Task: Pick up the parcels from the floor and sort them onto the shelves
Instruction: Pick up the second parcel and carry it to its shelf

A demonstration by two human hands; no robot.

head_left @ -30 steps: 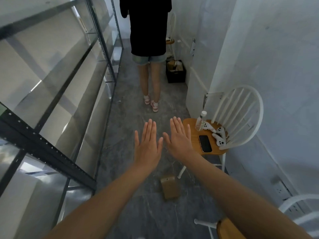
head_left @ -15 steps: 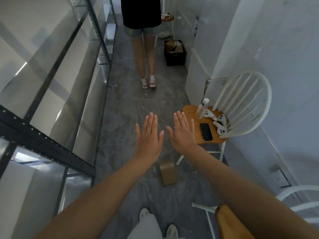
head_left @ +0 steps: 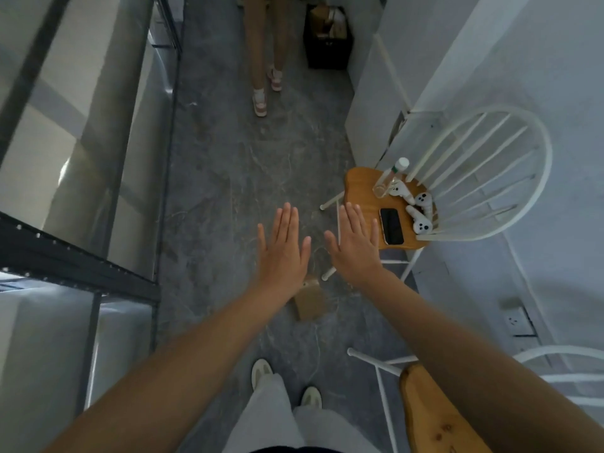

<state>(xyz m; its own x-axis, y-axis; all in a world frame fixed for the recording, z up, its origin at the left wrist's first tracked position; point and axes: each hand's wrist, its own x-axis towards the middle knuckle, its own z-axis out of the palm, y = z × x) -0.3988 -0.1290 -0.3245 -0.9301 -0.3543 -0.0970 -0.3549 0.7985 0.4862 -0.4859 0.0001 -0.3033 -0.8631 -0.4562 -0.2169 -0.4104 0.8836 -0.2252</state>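
Note:
A small brown cardboard parcel (head_left: 310, 300) lies on the grey floor just ahead of my feet, partly hidden by my left wrist. My left hand (head_left: 283, 250) and my right hand (head_left: 354, 246) are stretched out flat, palms down, fingers apart, side by side above the parcel and holding nothing. The metal shelves (head_left: 78, 259) with dark frames and shiny boards run along the left side.
A white chair (head_left: 490, 178) with a wooden seat stands right, holding a bottle (head_left: 390, 178), a phone (head_left: 391, 225) and white controllers (head_left: 421, 217). Another chair (head_left: 434, 416) is at the lower right. A person's legs (head_left: 264, 60) and a black crate (head_left: 328, 37) are ahead in the narrow aisle.
The view has tilted downward: my own legs and shoes have come into view, and the person ahead has stepped farther away. My hands stay flat and empty.

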